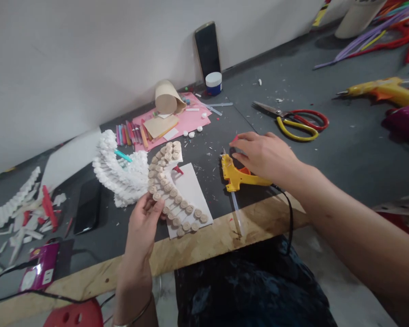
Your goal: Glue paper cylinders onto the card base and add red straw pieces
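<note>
My left hand grips the lower left edge of a curved white piece covered with beige rolled rosettes. A small red bit shows at its inner curve, and a white sheet lies beneath. Over a yellow glue gun hovers my right hand, its thumb and fingers apart. Red shows at one fingertip; I cannot tell whether it is a nail or a scrap. The glue gun lies on the table with a clear glue stick in its back end.
A white ruffled curved piece stands left, beside a black phone. Scissors and a second yellow glue gun lie right. Behind are pink paper, a beige cup, a small jar and an upright phone.
</note>
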Demonstrator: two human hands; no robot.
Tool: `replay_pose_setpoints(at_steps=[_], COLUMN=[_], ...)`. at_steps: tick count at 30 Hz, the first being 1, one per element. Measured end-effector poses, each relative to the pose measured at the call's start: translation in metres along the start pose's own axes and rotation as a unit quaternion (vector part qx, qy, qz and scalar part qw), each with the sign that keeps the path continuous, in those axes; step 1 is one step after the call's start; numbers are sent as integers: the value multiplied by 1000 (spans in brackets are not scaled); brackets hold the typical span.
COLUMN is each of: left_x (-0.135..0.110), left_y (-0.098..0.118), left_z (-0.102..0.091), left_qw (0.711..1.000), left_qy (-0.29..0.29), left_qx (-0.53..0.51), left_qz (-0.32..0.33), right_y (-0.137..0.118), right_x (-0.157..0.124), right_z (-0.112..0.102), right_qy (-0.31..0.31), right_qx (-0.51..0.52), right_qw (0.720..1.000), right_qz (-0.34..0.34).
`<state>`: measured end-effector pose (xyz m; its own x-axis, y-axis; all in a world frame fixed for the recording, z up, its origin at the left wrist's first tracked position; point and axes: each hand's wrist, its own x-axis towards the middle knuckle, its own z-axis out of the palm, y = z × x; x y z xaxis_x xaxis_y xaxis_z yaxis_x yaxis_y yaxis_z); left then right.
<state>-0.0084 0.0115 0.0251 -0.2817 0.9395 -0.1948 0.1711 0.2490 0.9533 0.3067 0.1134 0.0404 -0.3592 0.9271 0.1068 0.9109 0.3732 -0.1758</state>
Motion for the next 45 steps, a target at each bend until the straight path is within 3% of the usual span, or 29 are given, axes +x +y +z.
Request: replay_pose_setpoints(at_steps=[4, 7, 10, 21, 45], left_x=[1, 0, -1, -2, -4], left_y=[-3, -4, -3, -3, 4], left_z=[0, 0, 1, 4, 7], left_qw=[1000, 1000, 1000, 1000, 999], left_qy=[-8, -10, -12, -24, -29], left_qx=[-4, -5, 0, 4, 20], left_qz=[11, 17, 14, 12, -3], right_y=[-33, -57, -70, -75, -75], right_x=[-17, -23, -24, -24, -24], right_z=[-9, -4, 4, 4, 4], right_qy=[38, -24, -84, -117, -120], right_qx=[28, 45, 48, 24, 38], right_qw=[988, 963, 944, 940, 940], right_qz=[-146, -266, -317, -320, -316])
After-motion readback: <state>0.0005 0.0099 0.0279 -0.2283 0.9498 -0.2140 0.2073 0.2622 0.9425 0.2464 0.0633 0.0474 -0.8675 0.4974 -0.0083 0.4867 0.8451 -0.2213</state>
